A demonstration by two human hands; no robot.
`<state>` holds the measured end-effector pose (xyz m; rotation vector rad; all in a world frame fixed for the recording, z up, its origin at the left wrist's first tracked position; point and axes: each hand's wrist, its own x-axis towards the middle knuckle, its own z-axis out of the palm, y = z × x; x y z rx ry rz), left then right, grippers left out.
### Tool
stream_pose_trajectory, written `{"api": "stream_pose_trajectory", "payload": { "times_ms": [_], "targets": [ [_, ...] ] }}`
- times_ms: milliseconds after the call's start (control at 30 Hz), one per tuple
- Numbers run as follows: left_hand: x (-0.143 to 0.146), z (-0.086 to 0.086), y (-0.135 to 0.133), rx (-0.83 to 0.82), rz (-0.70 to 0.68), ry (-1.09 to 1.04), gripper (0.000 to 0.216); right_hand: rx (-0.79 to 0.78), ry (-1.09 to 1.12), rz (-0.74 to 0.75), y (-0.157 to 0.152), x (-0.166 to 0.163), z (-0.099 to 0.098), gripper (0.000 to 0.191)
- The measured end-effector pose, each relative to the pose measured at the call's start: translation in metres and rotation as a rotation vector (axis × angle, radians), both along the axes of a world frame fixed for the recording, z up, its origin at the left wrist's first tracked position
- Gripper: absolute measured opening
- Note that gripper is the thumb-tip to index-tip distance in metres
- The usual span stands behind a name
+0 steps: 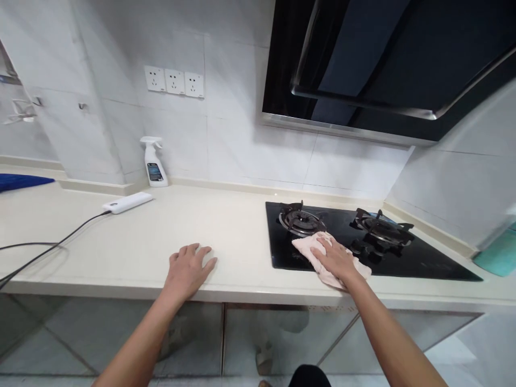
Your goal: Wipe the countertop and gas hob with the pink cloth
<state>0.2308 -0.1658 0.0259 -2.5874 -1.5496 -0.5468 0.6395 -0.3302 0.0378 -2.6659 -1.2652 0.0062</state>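
My left hand (188,270) rests on the cream countertop (237,231) near its front edge, fingers spread, with nothing held. To the right, my right hand (335,258) lies flat on a pale pink cloth (324,275), its fingers stretched out over the fabric. That cloth covers the front edge of the black glass gas hob (427,263) and hangs slightly onto the counter. Just behind it stands the left burner (302,220), close to the fingertips. The right burner (385,230) sits farther off, with the control knobs (365,250) between the two, partly behind the hand.
A white spray bottle (155,165) stands against the back wall. Left of my left hand lie a white device (128,203) with a black cable (60,242) and a blue object (24,181). A dark range hood (363,64) overhangs the hob. A teal container (497,252) stands far right.
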Motion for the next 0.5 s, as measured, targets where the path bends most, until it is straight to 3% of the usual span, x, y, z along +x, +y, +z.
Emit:
{"api": "stream_pose_trajectory", "payload": {
  "times_ms": [133, 267, 367, 500],
  "targets": [
    [0.002, 0.001, -0.004, 0.01, 0.0, 0.014, 0.044, -0.016, -0.025, 0.078, 0.004, -0.041, 0.002, 0.068],
    [0.002, -0.003, -0.006, 0.054, -0.015, -0.005, 0.04, 0.001, -0.016, 0.338, 0.014, -0.095, -0.008, 0.069],
    [0.001, -0.004, -0.007, 0.054, -0.02, -0.012, 0.039, 0.011, 0.009, 0.525, 0.043, -0.115, -0.008, 0.065],
    [-0.002, -0.007, -0.007, 0.075, -0.034, -0.052, 0.038, 0.0, 0.03, 0.608, 0.107, -0.112, -0.003, 0.062]
  ]
}}
